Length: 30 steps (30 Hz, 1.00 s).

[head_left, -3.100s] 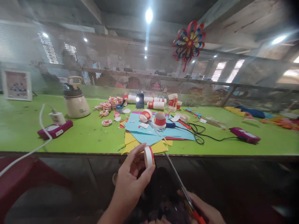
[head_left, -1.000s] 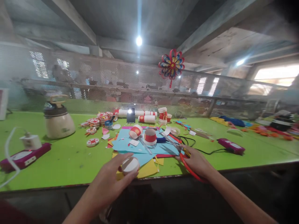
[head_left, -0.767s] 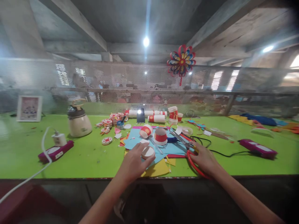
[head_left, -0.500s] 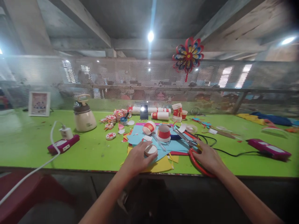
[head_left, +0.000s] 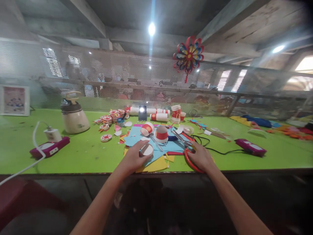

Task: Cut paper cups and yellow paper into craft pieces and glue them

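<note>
My left hand (head_left: 133, 157) holds a small white paper ring with a red band (head_left: 147, 149), resting it on the blue paper sheets (head_left: 133, 138) near the front of the green table (head_left: 85, 155). On the table my right hand (head_left: 200, 156) grips the red handles of a pair of scissors (head_left: 187, 148), whose blades point away toward the back. Two red-and-white paper cups (head_left: 161, 133) lie just beyond the ring. Yellow paper (head_left: 156, 164) sticks out under the blue sheets.
A cream jug (head_left: 73, 114) and a magenta box with a white charger and cable (head_left: 49, 147) stand at the left. A second magenta box (head_left: 249, 147) with a black cord lies right. Paper discs, cup stacks and a lit phone (head_left: 142, 112) line the back by the mesh fence.
Both hands came up from below the table edge onto the table. The ring went from held in the air to set down on the blue paper; the scissors now lie on the table.
</note>
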Available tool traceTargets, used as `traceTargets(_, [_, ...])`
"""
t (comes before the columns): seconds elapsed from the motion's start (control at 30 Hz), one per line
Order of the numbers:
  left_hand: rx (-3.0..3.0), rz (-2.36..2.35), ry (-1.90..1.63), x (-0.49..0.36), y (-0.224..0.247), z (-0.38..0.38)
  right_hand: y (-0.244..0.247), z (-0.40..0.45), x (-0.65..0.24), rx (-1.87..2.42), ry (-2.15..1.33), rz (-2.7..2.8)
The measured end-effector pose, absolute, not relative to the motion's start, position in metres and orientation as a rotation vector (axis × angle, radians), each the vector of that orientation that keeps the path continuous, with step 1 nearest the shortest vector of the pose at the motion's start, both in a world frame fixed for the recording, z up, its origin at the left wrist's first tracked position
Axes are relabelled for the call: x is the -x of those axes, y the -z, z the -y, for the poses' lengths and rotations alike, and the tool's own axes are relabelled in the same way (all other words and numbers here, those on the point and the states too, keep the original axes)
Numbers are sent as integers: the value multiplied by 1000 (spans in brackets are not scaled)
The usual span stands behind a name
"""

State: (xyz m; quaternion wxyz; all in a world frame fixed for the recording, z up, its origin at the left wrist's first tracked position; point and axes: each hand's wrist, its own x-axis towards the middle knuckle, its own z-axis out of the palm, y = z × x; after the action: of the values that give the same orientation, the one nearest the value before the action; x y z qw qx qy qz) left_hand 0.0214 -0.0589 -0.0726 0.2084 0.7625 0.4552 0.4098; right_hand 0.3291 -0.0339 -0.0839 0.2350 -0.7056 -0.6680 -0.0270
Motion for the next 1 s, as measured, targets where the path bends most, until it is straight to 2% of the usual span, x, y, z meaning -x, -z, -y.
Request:
traceTargets(0.8, [-1794,-989,-1142,-12,71,59,86,39,-328,1784,56,1797])
traceTargets(1.0, [-1649,-908,-1108,-7,66,62,66,61,-326,1598,90,1663])
